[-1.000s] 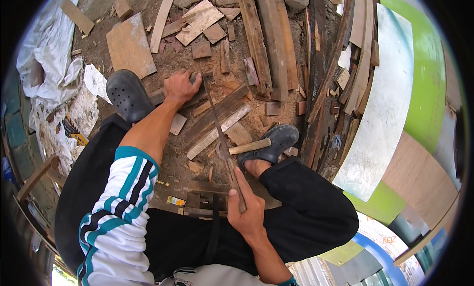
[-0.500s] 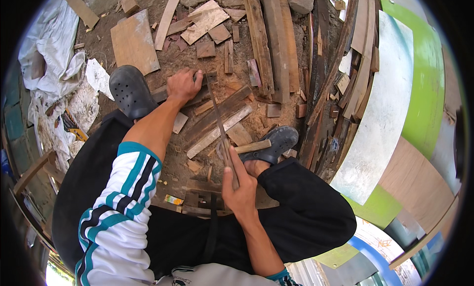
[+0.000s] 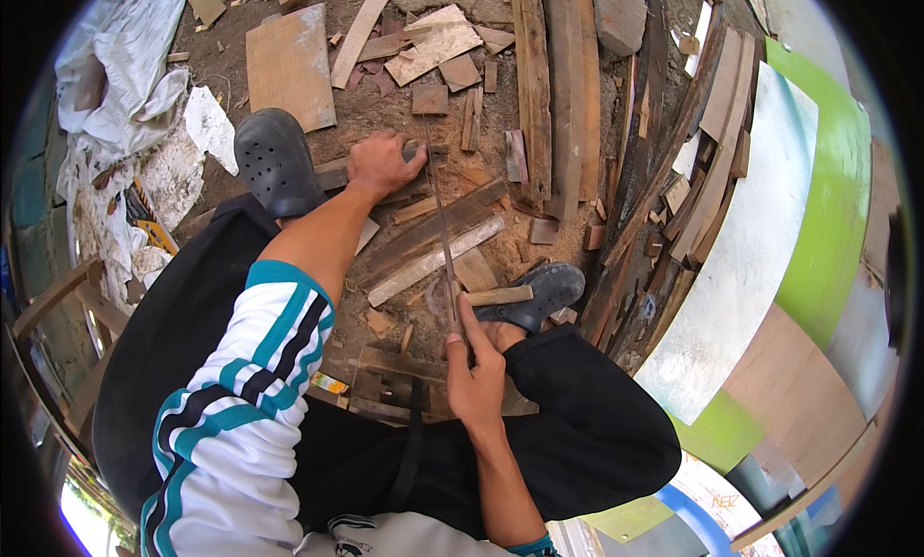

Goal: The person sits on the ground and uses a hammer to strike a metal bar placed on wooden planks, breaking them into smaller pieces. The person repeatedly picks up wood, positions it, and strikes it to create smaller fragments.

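My left hand [image 3: 387, 163] is closed around a narrow wooden batten [image 3: 332, 175], which lies across the ground past my left shoe. Just to the right of its knuckles, a thin handsaw [image 3: 445, 232] crosses the batten near its right end. My right hand [image 3: 474, 369] grips the near end of that saw, thumb and forefinger along it; the handle is mostly covered by my fingers. Beside the right fingertips, a hammer-like wooden handle [image 3: 499, 295] rests against my right shoe; its head is hidden. Between the hands lie a dark plank [image 3: 433, 232] and a pale strip [image 3: 438, 261].
My dark clogs [image 3: 276, 163] flank the work area on sawdust-strewn soil. Long boards [image 3: 534, 95] and stacked strips [image 3: 717, 143] stand to the right, beside a white curved sheet [image 3: 736, 249]. A square plywood piece [image 3: 291, 66] and white sacking [image 3: 125, 57] lie at far left.
The view has turned slightly, so the scene sits differently. The saw has slid forward, its tip reaching farther past the batten. My left hand keeps its hold.
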`<state>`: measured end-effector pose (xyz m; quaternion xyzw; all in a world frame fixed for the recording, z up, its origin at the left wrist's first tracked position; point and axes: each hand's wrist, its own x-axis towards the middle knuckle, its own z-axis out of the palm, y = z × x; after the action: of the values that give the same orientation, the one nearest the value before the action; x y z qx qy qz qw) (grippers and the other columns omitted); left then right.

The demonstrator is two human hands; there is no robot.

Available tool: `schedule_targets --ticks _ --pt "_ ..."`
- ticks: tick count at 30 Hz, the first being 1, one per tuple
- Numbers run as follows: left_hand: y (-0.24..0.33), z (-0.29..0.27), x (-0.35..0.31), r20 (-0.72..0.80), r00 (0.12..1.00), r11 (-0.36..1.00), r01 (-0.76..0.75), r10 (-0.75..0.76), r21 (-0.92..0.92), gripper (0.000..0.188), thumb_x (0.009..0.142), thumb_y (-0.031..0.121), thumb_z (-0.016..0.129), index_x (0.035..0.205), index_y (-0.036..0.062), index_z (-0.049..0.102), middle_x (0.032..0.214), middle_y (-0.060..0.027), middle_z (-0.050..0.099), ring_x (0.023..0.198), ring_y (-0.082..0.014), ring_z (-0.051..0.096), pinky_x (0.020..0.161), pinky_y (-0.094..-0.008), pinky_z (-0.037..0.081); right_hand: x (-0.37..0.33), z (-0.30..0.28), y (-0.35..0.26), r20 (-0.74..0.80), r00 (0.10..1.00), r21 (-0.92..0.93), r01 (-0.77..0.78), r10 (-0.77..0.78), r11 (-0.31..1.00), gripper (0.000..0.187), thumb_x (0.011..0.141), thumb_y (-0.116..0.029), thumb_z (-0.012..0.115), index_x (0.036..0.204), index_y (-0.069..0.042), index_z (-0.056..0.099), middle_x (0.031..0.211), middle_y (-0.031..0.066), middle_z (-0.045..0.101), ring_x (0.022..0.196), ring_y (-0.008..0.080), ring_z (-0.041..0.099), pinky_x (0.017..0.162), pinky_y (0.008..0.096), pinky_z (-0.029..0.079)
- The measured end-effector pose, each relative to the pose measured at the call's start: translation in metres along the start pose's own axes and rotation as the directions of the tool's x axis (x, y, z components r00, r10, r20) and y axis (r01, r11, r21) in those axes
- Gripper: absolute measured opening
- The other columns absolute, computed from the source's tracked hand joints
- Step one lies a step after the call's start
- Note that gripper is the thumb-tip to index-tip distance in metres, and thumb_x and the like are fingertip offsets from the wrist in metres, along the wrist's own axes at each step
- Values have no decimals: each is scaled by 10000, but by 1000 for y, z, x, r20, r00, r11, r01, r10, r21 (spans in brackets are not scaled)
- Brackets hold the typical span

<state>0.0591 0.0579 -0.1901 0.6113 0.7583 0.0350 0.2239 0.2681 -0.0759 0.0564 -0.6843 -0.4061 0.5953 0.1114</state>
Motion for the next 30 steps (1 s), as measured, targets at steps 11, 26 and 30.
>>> schedule_targets --ticks 11,26,30 --pt "-1 2 0 10 1000 999 17 -16 -48 486 886 516 547 1070 110 740 1071 -96 700 1038 -283 658 846 -427 550 -7 4 15 -122 990 -59 67 -74 996 396 1018 -146 555 1368 38 548 1298 194 636 1193 189 581 1001 292 430" --pt "-1 4 1 22 1000 998 18 -16 -57 540 891 563 519 1067 102 737 1053 -117 688 1056 -271 648 855 -422 551 28 17 24 -184 972 -206 110 -149 972 372 978 -111 592 1341 -31 601 1022 181 736 751 83 603 718 256 503" --pt "-2 6 1 2 1000 1000 5 -5 -19 535 890 564 524 1082 113 738 1068 -109 691 1060 -266 652 862 -420 550 -5 -1 67 -200 870 -287 387 -450 876 370 981 -143 599 1341 -61 609 905 191 731 667 86 548 664 284 489"
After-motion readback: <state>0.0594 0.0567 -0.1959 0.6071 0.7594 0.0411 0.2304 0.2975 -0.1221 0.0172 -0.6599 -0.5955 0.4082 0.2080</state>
